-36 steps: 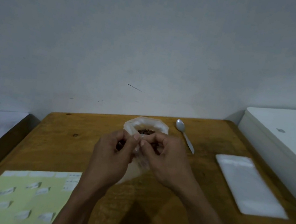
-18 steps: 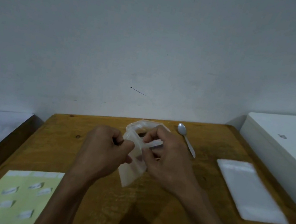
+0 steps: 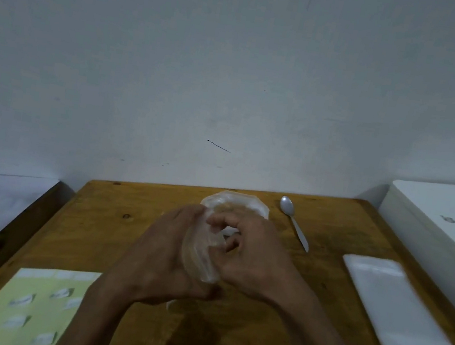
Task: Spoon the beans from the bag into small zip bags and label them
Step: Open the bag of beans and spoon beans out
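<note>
My left hand and right hand have closed in, both gripping the small zip bag, now turned edge-on between them.

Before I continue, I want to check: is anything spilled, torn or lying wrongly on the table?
Nothing stands out. No beans lie on the table; both hands hold a small clear bag, and the spoon lies unused beside them.
</note>
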`<state>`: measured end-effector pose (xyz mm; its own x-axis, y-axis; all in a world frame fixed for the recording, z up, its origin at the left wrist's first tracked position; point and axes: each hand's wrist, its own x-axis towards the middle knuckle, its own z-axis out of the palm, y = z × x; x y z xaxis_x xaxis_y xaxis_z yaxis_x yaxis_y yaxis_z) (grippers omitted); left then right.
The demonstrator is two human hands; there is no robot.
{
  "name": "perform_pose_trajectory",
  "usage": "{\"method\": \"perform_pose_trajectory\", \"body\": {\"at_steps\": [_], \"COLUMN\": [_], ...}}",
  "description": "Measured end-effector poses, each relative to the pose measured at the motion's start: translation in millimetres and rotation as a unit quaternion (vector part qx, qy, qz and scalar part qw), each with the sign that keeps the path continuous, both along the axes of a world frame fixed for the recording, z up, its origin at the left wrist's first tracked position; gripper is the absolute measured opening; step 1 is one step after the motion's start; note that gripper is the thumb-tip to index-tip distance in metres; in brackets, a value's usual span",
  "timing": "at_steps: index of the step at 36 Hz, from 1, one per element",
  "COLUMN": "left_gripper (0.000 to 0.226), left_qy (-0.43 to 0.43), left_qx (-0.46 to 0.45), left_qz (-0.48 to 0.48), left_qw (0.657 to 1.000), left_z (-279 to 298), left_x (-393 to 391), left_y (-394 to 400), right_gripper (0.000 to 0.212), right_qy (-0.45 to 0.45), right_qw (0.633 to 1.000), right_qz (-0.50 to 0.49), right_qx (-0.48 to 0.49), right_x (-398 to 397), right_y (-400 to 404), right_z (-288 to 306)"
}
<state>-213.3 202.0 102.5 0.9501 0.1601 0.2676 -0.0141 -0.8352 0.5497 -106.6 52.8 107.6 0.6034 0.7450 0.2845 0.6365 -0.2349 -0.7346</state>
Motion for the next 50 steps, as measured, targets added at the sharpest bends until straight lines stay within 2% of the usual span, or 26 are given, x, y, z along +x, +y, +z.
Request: {"method": "perform_pose_trajectory", "body": {"at_steps": [4,8,12,14,16,20,24,28,32,34,37,41,44,48,50], "left_gripper": [0.09,0.088,0.076,0.081,0.087,0.089,0.091,0.09,0.101,0.107,0.114,0.106,0.108,0.108,0.102], "left_qy": [-0.013,-0.023,-0.032,-0.034,-0.021,-0.015,-0.012,-0.028,-0.03,-0.026,-0.027,-0.05,-0.059,-0.037,-0.029], "left_qx": [0.051,0.045,0.022,0.008,-0.008,-0.046,-0.079,-0.095,-0.109,-0.107,-0.106,-0.105,-0.087,-0.057,-0.052], "left_qz": [0.014,0.009,0.026,0.049,0.063,0.086,0.107,0.119,0.127,0.127,0.131,0.143,0.152,0.134,0.115], "left_qw": [0.999,0.999,0.999,0.998,0.998,0.995,0.991,0.988,0.985,0.986,0.985,0.983,0.983,0.989,0.992], "left_z": [-10,-15,-22,-27,-33,-45,-59,-67,-68,-69,-71,-69,-65,-58,-55], "left_x": [3,6,15,19,24,35,41,42,42,42,40,39,42,49,53], "left_y": [7,7,4,4,5,1,-3,-6,-7,-6,-2,3,11,22,24], "right_gripper": [0.044,0.041,0.019,0.008,0.007,0.013,0.023,0.029,0.021,0.019,0.014,0.012,0.015,0.013,0.015], "right_qy": [-0.023,0.002,0.047,0.061,0.05,0.022,0.005,-0.006,-0.013,0.014,0.071,0.067,0.087,0.147,0.138], "right_qw": [0.999,0.999,0.998,0.996,0.986,0.929,0.893,0.881,0.879,0.88,0.891,0.893,0.896,0.915,0.928], "right_qz": [-0.007,0.0,-0.002,-0.058,-0.154,-0.333,-0.385,-0.413,-0.43,-0.442,-0.446,-0.427,-0.378,-0.29,-0.269], "right_qx": [-0.028,-0.032,-0.034,-0.017,-0.029,-0.161,-0.234,-0.229,-0.205,-0.172,-0.046,0.126,0.215,0.24,0.215], "right_x": [3,9,24,42,67,116,140,146,147,147,146,135,121,107,104], "right_y": [-1,-3,-7,-8,-9,-17,-25,-23,-20,-19,-23,-31,-31,-26,-23], "right_z": [1,0,-3,-9,-22,-51,-77,-90,-94,-93,-86,-56,-28,-7,-5]}}
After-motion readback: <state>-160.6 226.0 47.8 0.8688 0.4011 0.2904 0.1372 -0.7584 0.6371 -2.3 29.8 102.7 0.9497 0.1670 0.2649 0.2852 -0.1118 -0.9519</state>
